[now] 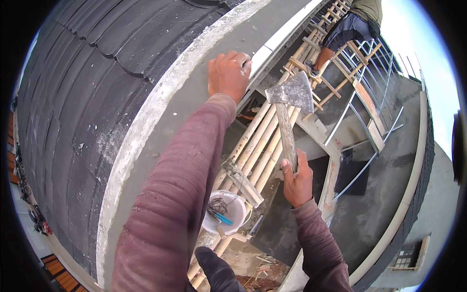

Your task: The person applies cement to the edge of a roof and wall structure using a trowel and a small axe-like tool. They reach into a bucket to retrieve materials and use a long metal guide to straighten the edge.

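My right hand (297, 182) is closed around the lower wooden handle of a hatchet (287, 129). Its broad, grey-smeared head points up and away from me, above the bamboo poles. My left hand (229, 75) is curled closed at the outer edge of the grey cement wall top (187, 100), beside a long white strip (262, 54). What its fingers hold, if anything, is hidden. Below, between my forearms, a white bucket (236, 209) contains a tangle of thin, dark pieces and a tool with blue handles (223, 218).
Bamboo scaffold poles (258, 141) run away from me, with a short wooden crosspiece (243, 184) across them. Dark roof tiles (82, 97) slope at left. Another person (350, 29) stands farther along the scaffold. Metal bars (357, 173) and a deep drop lie at right.
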{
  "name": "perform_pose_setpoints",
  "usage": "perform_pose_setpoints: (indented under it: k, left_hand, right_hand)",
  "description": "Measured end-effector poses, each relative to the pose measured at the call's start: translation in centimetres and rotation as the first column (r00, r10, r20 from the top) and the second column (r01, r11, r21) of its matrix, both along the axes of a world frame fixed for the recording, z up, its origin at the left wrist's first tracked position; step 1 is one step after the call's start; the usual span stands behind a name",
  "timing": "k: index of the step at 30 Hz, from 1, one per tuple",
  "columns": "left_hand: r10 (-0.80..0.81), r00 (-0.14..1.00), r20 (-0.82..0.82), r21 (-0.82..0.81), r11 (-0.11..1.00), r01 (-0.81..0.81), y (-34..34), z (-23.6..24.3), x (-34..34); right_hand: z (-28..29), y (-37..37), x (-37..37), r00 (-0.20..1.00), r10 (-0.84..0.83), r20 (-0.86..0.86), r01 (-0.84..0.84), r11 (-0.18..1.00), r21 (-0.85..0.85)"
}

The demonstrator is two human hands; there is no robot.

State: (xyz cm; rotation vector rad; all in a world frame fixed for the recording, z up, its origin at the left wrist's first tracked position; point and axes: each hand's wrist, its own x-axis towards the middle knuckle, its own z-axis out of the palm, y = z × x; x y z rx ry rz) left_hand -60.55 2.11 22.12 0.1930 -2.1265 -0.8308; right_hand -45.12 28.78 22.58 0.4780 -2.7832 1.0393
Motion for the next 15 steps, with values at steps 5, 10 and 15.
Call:
perform_pose_setpoints:
  k: [5,10,15]
  left_hand:
    - [0.01,1.0,-0.012,0.013,1.0,-0.01,0.1,-0.4,-0.2]
    - [0.004,1.0,-0.023,0.012,1.0,-0.004,0.6,-0.3,-0.2]
    - [0.017,1.0,-0.023,-0.003,1.0,-0.017,0.4,-0.2,-0.2]
  right_hand:
    - [6.2,-3.8,-6.5,0.942,0.167,-0.291,-0.134,0.982,0.132]
    - [7.9,-4.3,-8.2,0.892,0.252,-0.375,-0.145,0.946,0.291]
    - [8.7,-5.0,-7.4,0.918,0.213,-0.334,-0.113,0.949,0.296]
